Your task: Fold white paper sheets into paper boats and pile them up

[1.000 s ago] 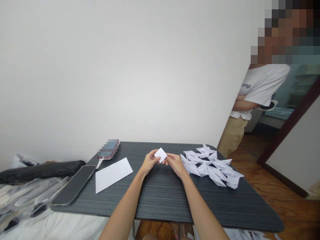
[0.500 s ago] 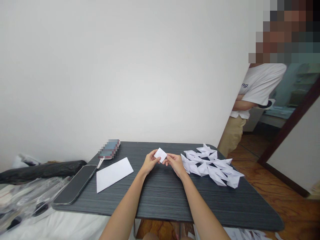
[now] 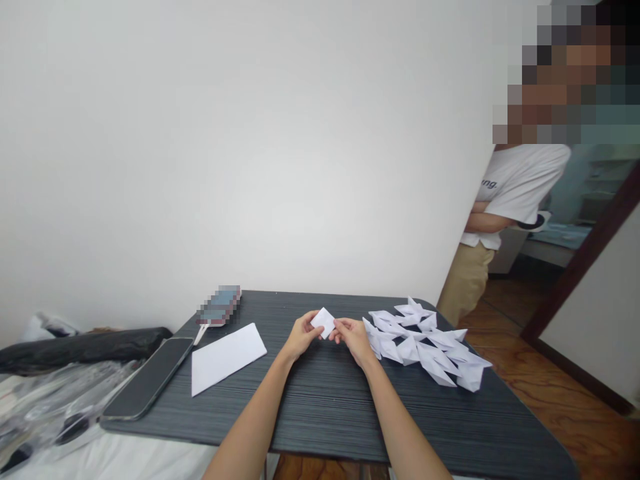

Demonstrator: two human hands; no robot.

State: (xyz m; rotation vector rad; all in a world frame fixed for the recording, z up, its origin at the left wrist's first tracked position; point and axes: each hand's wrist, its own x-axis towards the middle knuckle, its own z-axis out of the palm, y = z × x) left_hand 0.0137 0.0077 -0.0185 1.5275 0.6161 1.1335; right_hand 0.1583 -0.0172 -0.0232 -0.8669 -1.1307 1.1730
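A small folded white paper (image 3: 324, 321), diamond-shaped from here, is held up over the middle of the dark table. My left hand (image 3: 303, 335) pinches its left side, with the thumb across the front. At its right corner, the thumb and fingers of my right hand (image 3: 351, 337) grip the edge. Several folded white paper boats (image 3: 420, 340) lie in a cluster just to the right of my right hand. To the left of my hands lies a stack of flat white paper sheets (image 3: 229, 359).
A large dark phone (image 3: 150, 380) lies on the table's (image 3: 325, 413) left edge. Behind it is another device (image 3: 220, 308) with a white cable. Plastic-wrapped items (image 3: 55, 400) sit left of the table. A person in a white shirt (image 3: 525, 183) stands at the doorway, right.
The view has tilted up slightly, so everything sits lower. My right-hand fingers have shifted on the paper's right corner, and both hands still hold it.
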